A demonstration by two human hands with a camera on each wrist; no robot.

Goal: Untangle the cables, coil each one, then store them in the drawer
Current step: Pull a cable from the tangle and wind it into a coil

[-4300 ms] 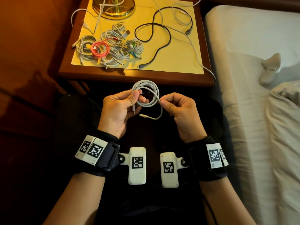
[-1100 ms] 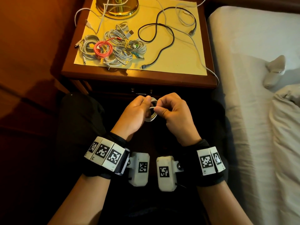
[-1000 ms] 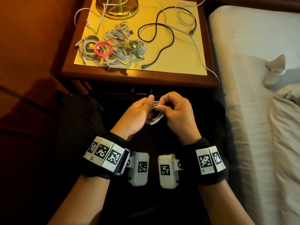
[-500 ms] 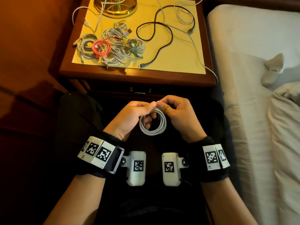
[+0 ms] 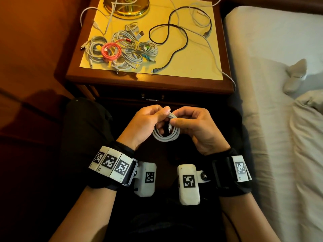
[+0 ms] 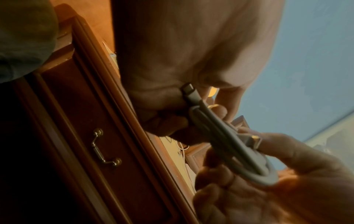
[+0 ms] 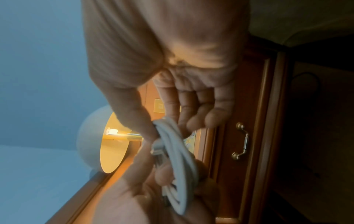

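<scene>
A small coil of white cable (image 5: 166, 136) hangs between both hands over my lap, in front of the nightstand. My left hand (image 5: 148, 121) pinches its top with thumb and fingers. My right hand (image 5: 190, 123) pinches the same top from the right, near a plug end. The left wrist view has the white cable (image 6: 226, 136) with both plugs showing; the right wrist view has the coil (image 7: 178, 153) edge-on. The drawer (image 5: 152, 98) is shut, its brass handle (image 6: 103, 147) (image 7: 242, 141) showing. On the nightstand lie a pile of coiled cables (image 5: 120, 49) and a loose black cable (image 5: 174, 41).
A loose white cable (image 5: 211, 48) trails off the nightstand's right edge toward the bed (image 5: 279, 102). A brass lamp base (image 5: 125, 6) stands at the back of the yellow top (image 5: 192, 63). My dark-clad legs fill the space below the hands.
The white cable's loose tail has been wound in, so the coil is now small and tight. Both hands stayed together in front of the drawer, turning the coil.
</scene>
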